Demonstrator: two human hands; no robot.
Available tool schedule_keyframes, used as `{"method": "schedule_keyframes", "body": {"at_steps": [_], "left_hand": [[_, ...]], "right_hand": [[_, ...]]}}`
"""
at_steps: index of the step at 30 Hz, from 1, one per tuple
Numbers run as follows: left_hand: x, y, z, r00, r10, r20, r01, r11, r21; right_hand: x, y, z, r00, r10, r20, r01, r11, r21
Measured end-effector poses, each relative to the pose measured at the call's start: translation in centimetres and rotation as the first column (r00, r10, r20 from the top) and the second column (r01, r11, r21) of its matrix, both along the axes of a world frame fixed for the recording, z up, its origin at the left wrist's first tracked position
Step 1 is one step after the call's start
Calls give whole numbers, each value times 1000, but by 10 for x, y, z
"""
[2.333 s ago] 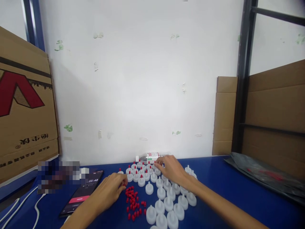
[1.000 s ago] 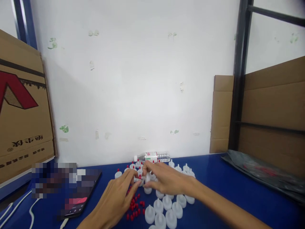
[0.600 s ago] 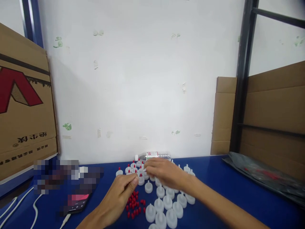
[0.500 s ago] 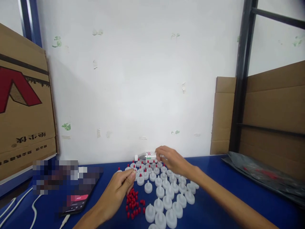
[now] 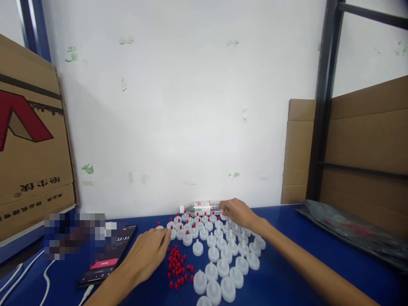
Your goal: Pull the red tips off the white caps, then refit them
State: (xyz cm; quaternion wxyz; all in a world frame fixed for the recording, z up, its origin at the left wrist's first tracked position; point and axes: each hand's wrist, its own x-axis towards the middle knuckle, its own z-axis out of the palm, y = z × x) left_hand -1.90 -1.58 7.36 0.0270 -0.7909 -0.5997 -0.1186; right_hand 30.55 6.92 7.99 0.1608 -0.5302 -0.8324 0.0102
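Head view: nearest you, white caps stand in rows on the blue table, red tips scattered beside them. Your left hand lies loosely curled by the tips; what it pinches I cannot tell. Farther back, your right hand rests fingers on the far caps beside a bottle

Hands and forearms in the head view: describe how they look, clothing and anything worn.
Both the left hand and the right hand are bare: no gloves, rings, watch or wristband show. The forearms are bare too, with no sleeve in view up to the frame edge.
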Motion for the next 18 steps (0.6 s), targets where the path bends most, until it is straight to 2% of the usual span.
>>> {"method": "schedule_keyframes", "body": {"at_steps": [7, 18], "left_hand": [[-1, 0, -1, 1000, -1, -16, 0, 1000, -14], [-16, 16, -18, 998, -57, 0, 57, 996, -68]], "right_hand": [[-3, 4, -15, 1000, -11, 23, 12, 999, -49], [-3, 4, -18, 1000, -31, 1, 31, 999, -30]]}}
